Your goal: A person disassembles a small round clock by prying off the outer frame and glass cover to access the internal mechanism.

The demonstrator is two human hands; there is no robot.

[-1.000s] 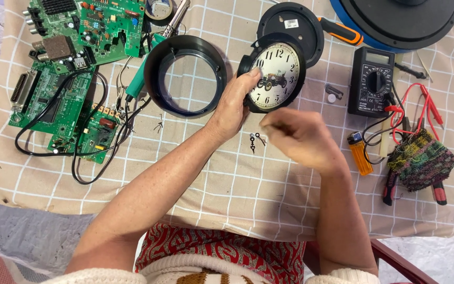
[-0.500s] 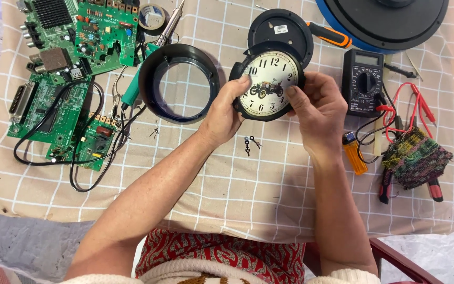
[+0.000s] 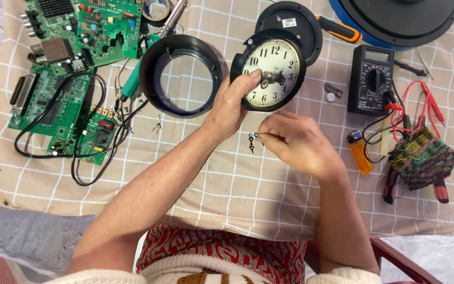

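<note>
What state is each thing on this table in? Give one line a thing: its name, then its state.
Clock: front off, no hands on the dial, held tilted by the left hand.
Clock hands: off, lying on the cloth at the right hand fingertips.
Front ring: detached, lying flat.
Back cover: removed, lying flat.
Circuit boards: bare, wires attached.
Meter: leads plugged in.

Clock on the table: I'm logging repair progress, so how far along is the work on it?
Done: the black front ring and the round back cover lie apart from the clock, and its dial is bare, no hands fitted. In hand: the left hand steadies the dial while the right hand reaches the small loose clock hands on the cloth. Left: hands, ring and cover are all still off.
</note>
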